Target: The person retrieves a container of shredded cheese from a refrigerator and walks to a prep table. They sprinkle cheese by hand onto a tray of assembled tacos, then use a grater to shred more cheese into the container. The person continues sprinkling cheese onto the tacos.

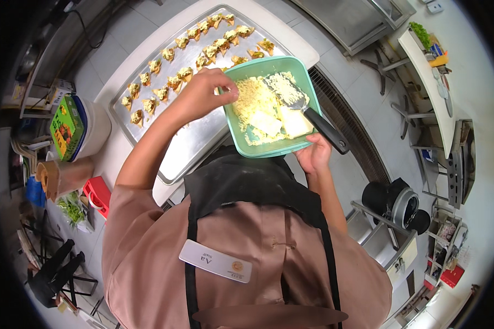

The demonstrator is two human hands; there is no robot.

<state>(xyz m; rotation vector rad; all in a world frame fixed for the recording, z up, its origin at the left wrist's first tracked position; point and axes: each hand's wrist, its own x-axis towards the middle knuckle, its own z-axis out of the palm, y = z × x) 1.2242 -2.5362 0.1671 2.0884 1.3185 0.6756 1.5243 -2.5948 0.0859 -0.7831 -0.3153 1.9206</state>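
Green square plastic tub (258,143) of grated cheese held up by right hand (313,154), fingers closed on its rim. Left hand (205,94) pinching shreds at tub's 9 o'clock. Topping step; next likely sprinkle onto pastries (175,83) on steel tray (197,137).

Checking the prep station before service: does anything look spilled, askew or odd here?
Nothing stands out. The snacks sit in neat rows on the tray, and the grated cheese stays inside the green tub with the grater.
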